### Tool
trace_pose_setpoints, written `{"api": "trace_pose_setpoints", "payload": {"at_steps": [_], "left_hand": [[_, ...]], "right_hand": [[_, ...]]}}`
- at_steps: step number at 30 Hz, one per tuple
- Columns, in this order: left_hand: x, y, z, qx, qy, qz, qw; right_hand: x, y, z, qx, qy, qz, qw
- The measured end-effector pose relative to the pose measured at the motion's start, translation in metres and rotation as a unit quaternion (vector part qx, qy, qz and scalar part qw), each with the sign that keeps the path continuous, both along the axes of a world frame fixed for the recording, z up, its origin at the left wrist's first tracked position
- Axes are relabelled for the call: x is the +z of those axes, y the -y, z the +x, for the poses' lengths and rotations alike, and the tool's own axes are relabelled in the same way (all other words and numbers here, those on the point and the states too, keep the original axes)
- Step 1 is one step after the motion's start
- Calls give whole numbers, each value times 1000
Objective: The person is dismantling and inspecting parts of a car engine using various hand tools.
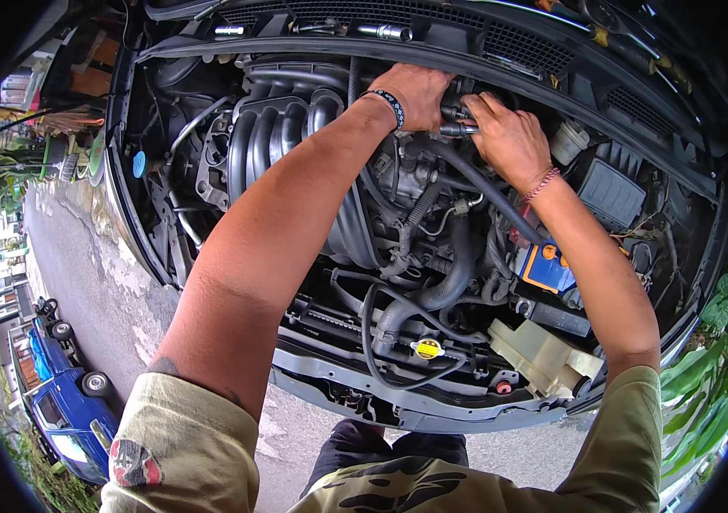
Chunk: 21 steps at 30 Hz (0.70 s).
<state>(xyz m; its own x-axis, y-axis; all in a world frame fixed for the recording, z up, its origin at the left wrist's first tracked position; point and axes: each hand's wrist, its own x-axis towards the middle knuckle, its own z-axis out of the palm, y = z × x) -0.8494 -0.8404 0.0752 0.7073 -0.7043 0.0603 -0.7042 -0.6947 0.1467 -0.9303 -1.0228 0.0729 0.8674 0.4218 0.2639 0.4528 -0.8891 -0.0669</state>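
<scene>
Both arms reach deep into an open car engine bay, to the back edge near the windscreen cowl. My left hand [420, 96] is bent down beside the black intake manifold [283, 137], its fingertips hidden behind the hand and among the parts. Just right of it, my right hand [509, 141] has its fingers curled around a short dark cylindrical part [458, 129] with a shiny end. I cannot make out exactly what that part is. A thick black hose [484, 179] runs below the right hand toward the battery [548, 267].
Sockets [385, 32] and a ratchet-like tool [317, 28] lie along the cowl [338, 47]. A radiator cap [426, 348] and a pale plastic reservoir [544, 355] sit at the front. A blue pickup truck [60, 393] stands far left; leafy plants [706, 385] border the right.
</scene>
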Motion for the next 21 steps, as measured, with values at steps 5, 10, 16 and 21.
{"api": "trace_pose_setpoints", "payload": {"at_steps": [5, 10, 16, 21], "left_hand": [[10, 2, -5, 12, -47, -3, 999], [2, 2, 1, 25, -36, 22, 999], [5, 1, -2, 10, -19, 7, 1000], [7, 1, -4, 11, -38, 2, 999]], "right_hand": [[0, -3, -6, 20, -25, -14, 999], [3, -10, -4, -19, -21, 2, 1000], [-4, 3, -10, 5, -9, 24, 1000], [-3, -4, -6, -4, -16, 61, 998]]}}
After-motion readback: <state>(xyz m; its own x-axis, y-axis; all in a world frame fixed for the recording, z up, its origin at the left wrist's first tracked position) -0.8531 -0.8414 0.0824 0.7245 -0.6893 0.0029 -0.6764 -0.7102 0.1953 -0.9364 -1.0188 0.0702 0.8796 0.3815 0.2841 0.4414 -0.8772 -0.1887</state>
